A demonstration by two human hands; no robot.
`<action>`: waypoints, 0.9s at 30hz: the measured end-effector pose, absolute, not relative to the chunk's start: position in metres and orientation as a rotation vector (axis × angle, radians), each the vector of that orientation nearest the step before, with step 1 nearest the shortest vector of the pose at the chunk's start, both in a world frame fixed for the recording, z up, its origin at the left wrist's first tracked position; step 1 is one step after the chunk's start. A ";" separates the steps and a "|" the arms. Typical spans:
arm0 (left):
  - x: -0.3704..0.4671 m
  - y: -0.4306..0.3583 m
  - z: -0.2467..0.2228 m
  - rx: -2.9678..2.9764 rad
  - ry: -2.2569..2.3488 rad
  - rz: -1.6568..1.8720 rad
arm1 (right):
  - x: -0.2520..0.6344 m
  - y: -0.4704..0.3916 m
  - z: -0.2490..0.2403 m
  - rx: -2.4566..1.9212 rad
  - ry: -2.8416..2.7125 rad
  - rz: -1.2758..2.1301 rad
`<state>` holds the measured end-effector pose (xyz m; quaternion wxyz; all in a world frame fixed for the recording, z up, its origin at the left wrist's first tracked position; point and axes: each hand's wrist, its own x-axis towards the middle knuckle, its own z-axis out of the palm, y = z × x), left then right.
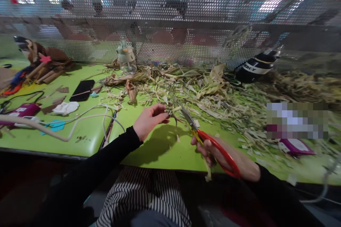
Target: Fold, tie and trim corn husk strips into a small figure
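My left hand (pixel 153 120) pinches a small bundle of dried plant stalks (pixel 174 109) between thumb and fingers, above the green tabletop (pixel 149 152). In my right hand (pixel 213 150) is a pair of scissors with red handles (pixel 222 154). Its blades (pixel 188 115) point up and left, with the tips close to the stalk end. A pale strip of husk (pixel 208 172) hangs below my right fingers. Beyond both hands lies a wide spread of dry husk scraps (pixel 197 88).
A clear bottle (pixel 126 58) stands at the back against a perforated metal screen (pixel 165 39). A dark bottle (pixel 255 67) leans at the right. Leftward lie a black phone (pixel 82 90), a crumpled tissue (pixel 65 108), white cables (pixel 71 131) and a purple device (pixel 25 111). Another purple device (pixel 297 147) is at right.
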<state>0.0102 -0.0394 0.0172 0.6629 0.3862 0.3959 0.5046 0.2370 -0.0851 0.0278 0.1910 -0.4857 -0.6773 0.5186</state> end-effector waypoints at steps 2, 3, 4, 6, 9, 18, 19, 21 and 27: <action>0.010 -0.039 0.015 0.913 0.898 1.147 | 0.237 -0.086 0.027 -1.370 -1.896 1.452; 0.010 -0.040 0.015 0.930 0.905 1.148 | 0.236 -0.086 0.028 -1.401 -1.879 1.449; 0.009 -0.040 0.014 0.941 0.911 1.147 | 0.236 -0.087 0.029 -1.443 -1.859 1.450; 0.009 -0.040 0.014 0.942 0.916 1.143 | 0.235 -0.088 0.032 -1.537 -1.827 1.452; 0.008 -0.038 0.014 0.891 0.901 1.147 | 0.237 -0.087 0.037 -1.619 -1.854 1.380; -0.005 -0.032 0.015 0.714 0.842 1.106 | 0.270 -0.059 0.016 -2.168 -2.114 0.320; -0.006 -0.032 0.015 0.715 0.830 1.101 | 0.271 -0.058 0.014 -2.174 -2.111 0.299; -0.009 -0.033 0.016 0.719 0.813 1.091 | 0.269 -0.058 0.015 -2.087 -2.130 0.353; -0.016 -0.027 0.013 0.748 0.913 1.122 | 0.260 -0.059 0.020 -1.989 -2.220 0.450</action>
